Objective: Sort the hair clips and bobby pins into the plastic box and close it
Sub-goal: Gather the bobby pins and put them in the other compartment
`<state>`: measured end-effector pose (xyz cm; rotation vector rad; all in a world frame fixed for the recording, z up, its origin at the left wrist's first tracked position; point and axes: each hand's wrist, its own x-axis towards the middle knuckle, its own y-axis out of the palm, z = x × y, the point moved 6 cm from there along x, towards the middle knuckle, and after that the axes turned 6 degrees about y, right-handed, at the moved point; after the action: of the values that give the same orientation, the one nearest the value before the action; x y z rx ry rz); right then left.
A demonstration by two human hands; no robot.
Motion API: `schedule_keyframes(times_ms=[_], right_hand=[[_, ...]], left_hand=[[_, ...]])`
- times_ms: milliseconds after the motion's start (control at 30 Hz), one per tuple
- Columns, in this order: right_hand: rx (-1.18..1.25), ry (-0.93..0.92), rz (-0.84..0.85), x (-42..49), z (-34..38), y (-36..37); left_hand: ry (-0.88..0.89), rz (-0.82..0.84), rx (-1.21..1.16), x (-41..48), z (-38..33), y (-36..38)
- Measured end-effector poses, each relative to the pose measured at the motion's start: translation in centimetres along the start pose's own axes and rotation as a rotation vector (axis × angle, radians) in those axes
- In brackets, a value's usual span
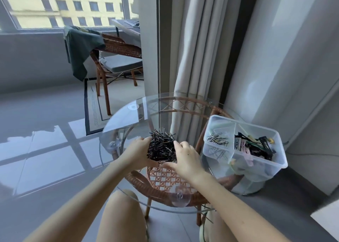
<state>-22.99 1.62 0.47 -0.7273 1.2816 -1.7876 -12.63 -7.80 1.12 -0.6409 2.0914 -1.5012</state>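
Both hands cup a pin heap on a glass table.
Left hand [139, 151] and right hand [183, 159] curl round either side of the black pins [161, 146], gripping the heap mid-table [128, 117]. Open box [275, 161] at right edge: few pins in left compartment, clips [256, 144] in right. Wicker chair [117, 47] beyond.

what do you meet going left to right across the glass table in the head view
left hand → pile of bobby pins → right hand → plastic box, holding sorted pins, then hair clips
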Motion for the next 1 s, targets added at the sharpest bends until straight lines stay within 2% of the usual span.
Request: schedule_keyframes(times_ms=[300,767,1000], right_hand=[[0.136,-0.079,-0.053,1.0,1.0,-1.1],[0.32,-0.1,-0.193,1.5,1.5,-9.1],[0.352,0.011,-0.401,1.1,-3.0,-15.3]], left_hand=[[-0.033,-0.157,0.08,0.5,-0.3,-0.9],[-0.043,-0.088,0.028,0.6,1.1,-1.2],[-0.058,-0.106,0.041,0.7,0.8,-1.8]])
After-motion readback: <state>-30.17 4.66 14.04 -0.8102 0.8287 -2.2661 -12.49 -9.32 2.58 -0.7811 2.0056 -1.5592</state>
